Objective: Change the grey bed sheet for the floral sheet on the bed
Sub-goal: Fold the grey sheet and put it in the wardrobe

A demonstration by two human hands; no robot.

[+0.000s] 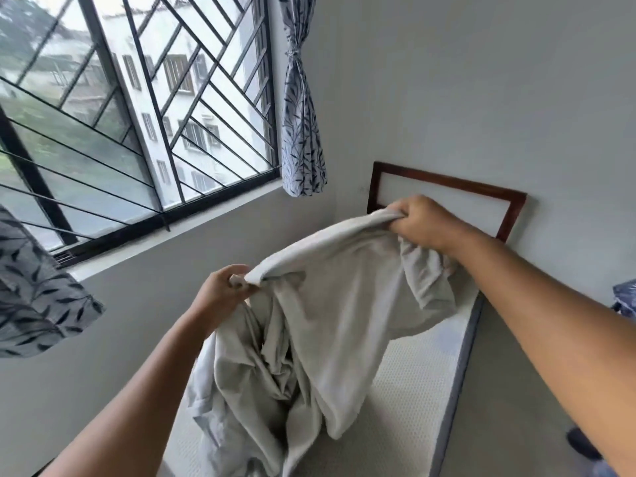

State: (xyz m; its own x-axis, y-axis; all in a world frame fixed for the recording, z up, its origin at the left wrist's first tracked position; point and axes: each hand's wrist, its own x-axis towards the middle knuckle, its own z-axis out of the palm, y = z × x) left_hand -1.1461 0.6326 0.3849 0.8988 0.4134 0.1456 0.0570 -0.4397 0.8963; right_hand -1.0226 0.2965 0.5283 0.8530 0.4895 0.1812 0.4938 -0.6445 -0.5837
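Here the grey bed sheet (344, 304) is off the bed and held up in the air above the mattress (413, 390). The left hand (225, 289) grips one end of a folded top edge, its fingers (237, 270) curled tight round a small bunch of cloth. The right hand (425, 223) grips the other end higher up, in front of the headboard (447, 179), with its fingers (404, 210) clamped over a gathered wad. Between the two hands the edge runs taut and slanting, low on the left and high on the right.

Below that edge the sheet hangs in loose, heavy folds. Its lower mass sags onto the left part of the mattress, and a free flap dangles under the right forearm. The rest of the mattress is bare: a white dotted top with a grey band (461, 356) along its right side.

The bed's head end lies against the far wall (481, 80), and the headboard's dark wooden frame stands flat on it. On the left, the wall under the barred window (137, 115) is just beside the bed. A tied leaf-print curtain (301, 115) hangs in the corner, well above the hands. A second curtain (34, 297) hangs at the left edge of the view, apart from the left arm. Open floor (499, 390) lies to the right of the grey band. A blue patterned cloth (626, 297) shows at the far right edge, though what it is cannot be told.
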